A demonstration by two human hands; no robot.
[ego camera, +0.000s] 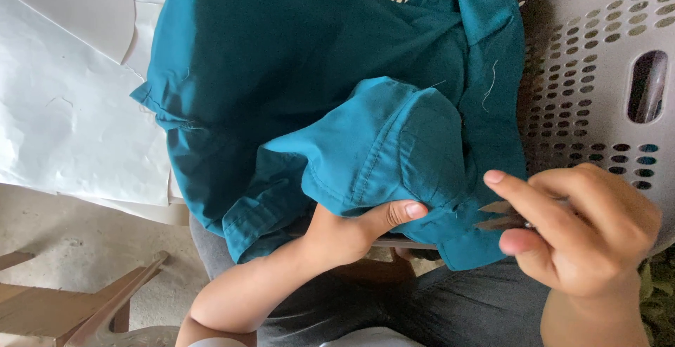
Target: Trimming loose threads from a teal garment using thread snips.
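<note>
A teal garment point(295, 73) with stitched seams lies draped over my lap and the edge of a basket. My left hand point(358, 231) reaches under a folded part of it, the thumb pressing the cloth from below near a seam. My right hand point(576, 231) holds a small pair of metal thread snips point(500, 215), their blades pointing left at the hem beside my left thumb. Loose pale threads point(490, 87) hang from the cloth near the collar.
A grey perforated plastic laundry basket point(598, 52) stands at the right, under part of the garment. White paper sheets point(63, 101) lie at the left. A wooden piece point(84, 305) sits on the concrete floor at lower left. My grey-trousered lap point(422, 305) is below.
</note>
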